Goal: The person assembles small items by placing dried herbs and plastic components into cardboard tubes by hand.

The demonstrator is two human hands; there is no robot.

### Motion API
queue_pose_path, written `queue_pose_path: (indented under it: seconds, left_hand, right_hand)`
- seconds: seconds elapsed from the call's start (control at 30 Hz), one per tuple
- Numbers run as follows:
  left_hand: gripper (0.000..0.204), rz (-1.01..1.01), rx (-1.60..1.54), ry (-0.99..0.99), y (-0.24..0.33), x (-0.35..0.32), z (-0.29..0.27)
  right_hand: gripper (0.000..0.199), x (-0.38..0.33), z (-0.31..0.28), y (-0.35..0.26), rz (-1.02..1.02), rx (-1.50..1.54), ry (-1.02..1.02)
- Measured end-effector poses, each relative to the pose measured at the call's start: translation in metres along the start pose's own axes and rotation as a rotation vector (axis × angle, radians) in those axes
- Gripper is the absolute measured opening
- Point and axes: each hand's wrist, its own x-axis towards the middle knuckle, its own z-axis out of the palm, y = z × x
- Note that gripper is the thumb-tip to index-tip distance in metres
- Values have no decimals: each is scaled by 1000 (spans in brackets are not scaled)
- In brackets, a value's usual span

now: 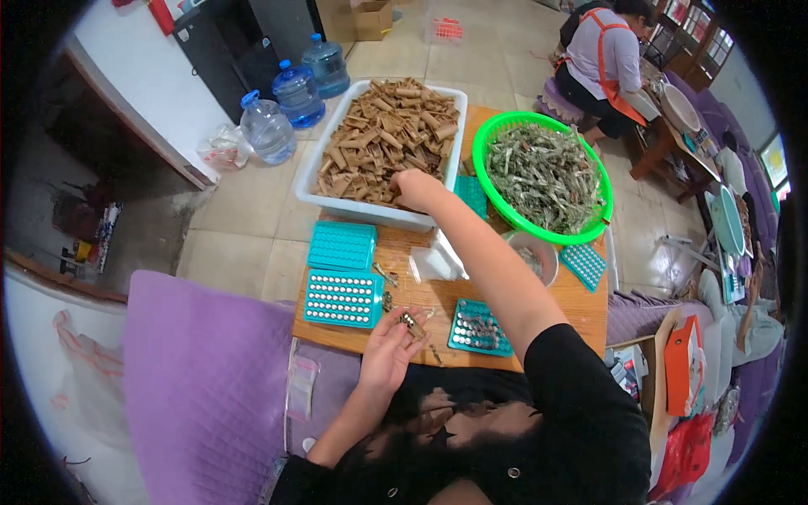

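My left hand (386, 351) is over the table's near edge, fingers curled around a small brown paper tube (414, 326) with shiny bits beside it. My right arm stretches across the table, and my right hand (417, 190) reaches into a white tub (368, 212). Its fingers are drawn together at the heap of brown cardboard pieces (383, 135); what they grip is hidden. Near my left hand lies a teal tray (343, 298) holding rows of white round pieces. A second teal tray (480, 326) to its right carries loose silvery discs.
A green basket (603, 220) of clear wrapped strips stands at the right, beside a small bowl (547, 268). Another teal tray (341, 245) and a dotted teal tray (583, 267) lie on the wooden table (404, 290). Water jugs (298, 94) stand beyond. A person (599, 63) sits working far right.
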Motion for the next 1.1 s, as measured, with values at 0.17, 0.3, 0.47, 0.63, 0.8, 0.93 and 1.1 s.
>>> queue_pose_path:
  seconds: [0.17, 0.3, 0.47, 0.63, 0.8, 0.93, 1.1]
  left_hand:
    - [27, 30, 8, 5, 6, -5, -15]
    - [27, 21, 2, 17, 7, 4, -13]
    - [27, -3, 17, -32, 4, 14, 3]
    - [27, -50, -14, -29, -1, 17, 12]
    - [25, -75, -36, -57, -7, 15, 15]
    - [25, -72, -2, -47, -11, 9, 14]
    - [25, -72, -27, -88, -13, 8, 4]
  right_hand:
    - [27, 2, 0, 8, 2, 58, 44]
    - [35, -19, -25, -7, -190, 216, 292]
    - [36, -57, -57, -24, -179, 321, 377]
    - [32, -91, -67, -29, -263, 377, 396]
    - [25, -71, -57, -9, -229, 216, 448]
    - [19, -53, -59, 1, -70, -416, 411]
    - [20, -35, -55, -3, 229, -581, 36]
